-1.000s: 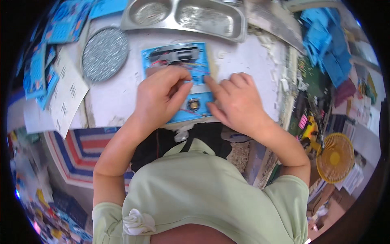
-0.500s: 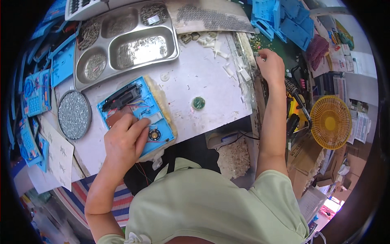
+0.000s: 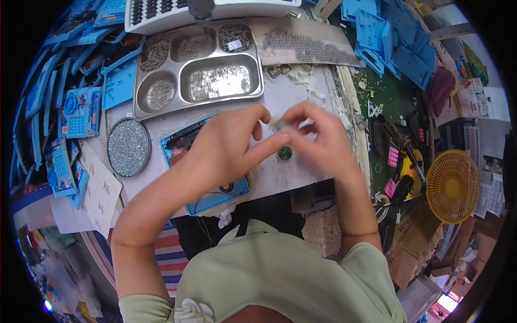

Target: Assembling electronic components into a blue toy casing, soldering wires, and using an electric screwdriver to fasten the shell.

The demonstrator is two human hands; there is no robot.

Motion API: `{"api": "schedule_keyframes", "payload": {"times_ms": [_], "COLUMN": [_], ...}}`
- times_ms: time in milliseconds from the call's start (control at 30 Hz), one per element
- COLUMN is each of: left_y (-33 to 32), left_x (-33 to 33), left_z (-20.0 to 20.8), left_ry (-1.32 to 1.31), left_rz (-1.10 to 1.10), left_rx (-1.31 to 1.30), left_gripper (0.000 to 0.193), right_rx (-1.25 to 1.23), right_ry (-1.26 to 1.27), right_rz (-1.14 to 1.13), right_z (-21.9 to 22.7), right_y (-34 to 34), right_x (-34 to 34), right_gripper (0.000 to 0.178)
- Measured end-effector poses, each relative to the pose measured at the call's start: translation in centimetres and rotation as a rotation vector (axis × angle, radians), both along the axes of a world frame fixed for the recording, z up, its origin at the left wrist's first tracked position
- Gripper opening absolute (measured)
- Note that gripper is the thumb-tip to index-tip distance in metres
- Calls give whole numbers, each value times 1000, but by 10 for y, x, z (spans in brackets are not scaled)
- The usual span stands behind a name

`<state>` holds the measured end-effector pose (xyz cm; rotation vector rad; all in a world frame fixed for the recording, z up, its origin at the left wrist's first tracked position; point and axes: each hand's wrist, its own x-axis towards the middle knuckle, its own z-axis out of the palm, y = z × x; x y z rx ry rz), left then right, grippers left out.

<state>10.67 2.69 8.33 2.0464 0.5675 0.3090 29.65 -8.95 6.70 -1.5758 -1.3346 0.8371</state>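
Both hands have come together above the white-covered tabletop. Between their fingertips is a small pale piece [image 3: 276,121], blurred and too small to name. My left hand [image 3: 229,137] curls its fingers at the piece, thumb reaching toward the other hand. My right hand [image 3: 326,141] pinches from the other side, fingers bent. Under my left forearm lies an opened blue plastic casing [image 3: 237,198], partly covered, with a black part, wires and a small round speaker [image 3: 226,187] inside. Just below the fingertips a small round green item [image 3: 285,153] rests on the table.
A steel compartment tray [image 3: 200,105] of small metal parts stands at the back, near a round dish of silvery bits [image 3: 128,146]. Blue casings [image 3: 81,113] pile up at left, more blue panels [image 3: 371,32] at far right. A soldering iron [image 3: 401,137] and yellow basket [image 3: 452,185] are at right.
My right hand has come back from the far right side to the middle. My left hand has left the blue casing and moved right to meet it. The view has shifted.
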Motion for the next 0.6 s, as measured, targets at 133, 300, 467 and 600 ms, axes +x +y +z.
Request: {"api": "schedule_keyframes", "payload": {"times_ms": [133, 300, 467, 600], "left_y": [19, 7, 7, 16], "left_x": [14, 33, 55, 69], "left_z": [-18, -2, -10, -14], "left_ry": [19, -56, -105, -154], "left_rz": [-341, -356, -337, -466], "left_rx": [-295, -101, -43, 57], "left_gripper": [27, 24, 24, 24], "right_rx": [-74, -48, -41, -106], "right_ry": [437, 838, 1008, 1222], "right_rz": [-53, -178, -261, -129], "right_z": [-18, -39, -47, -65], "right_y": [-19, -35, -41, -50], "right_x": [-9, -4, 10, 31], "right_gripper": [10, 10, 17, 16]}}
